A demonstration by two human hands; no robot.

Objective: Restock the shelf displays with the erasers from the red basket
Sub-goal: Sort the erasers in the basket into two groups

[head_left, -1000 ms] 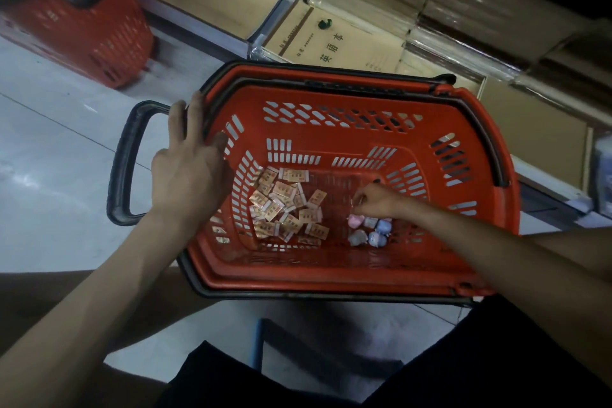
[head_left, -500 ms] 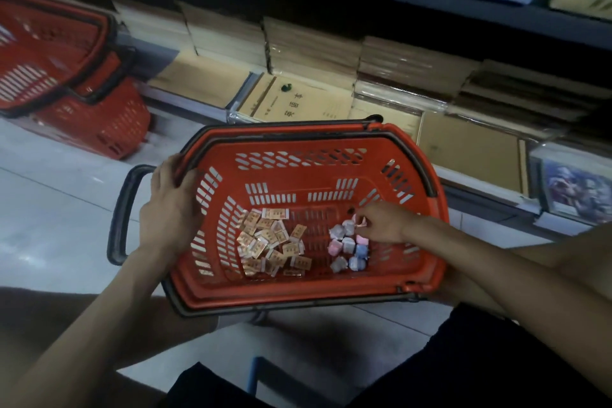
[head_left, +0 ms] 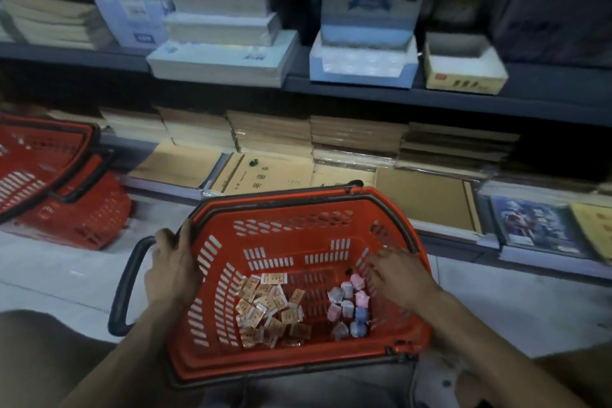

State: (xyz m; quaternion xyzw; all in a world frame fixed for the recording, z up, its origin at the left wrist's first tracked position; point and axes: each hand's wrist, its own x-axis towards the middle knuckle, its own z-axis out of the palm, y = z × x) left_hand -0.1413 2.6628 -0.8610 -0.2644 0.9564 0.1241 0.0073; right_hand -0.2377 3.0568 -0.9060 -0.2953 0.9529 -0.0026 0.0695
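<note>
Down on the floor of the red basket lie orange-wrapped erasers beside pastel erasers, the blurred right hand just above the latter, its hold impossible to tell, while the left hand grips the basket's left rim.

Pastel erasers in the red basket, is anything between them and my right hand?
Nothing visible. The right hand is inside the red basket, directly beside the pastel erasers, which lie uncovered on its floor. The left hand grips the basket's left rim, away from them.
</note>
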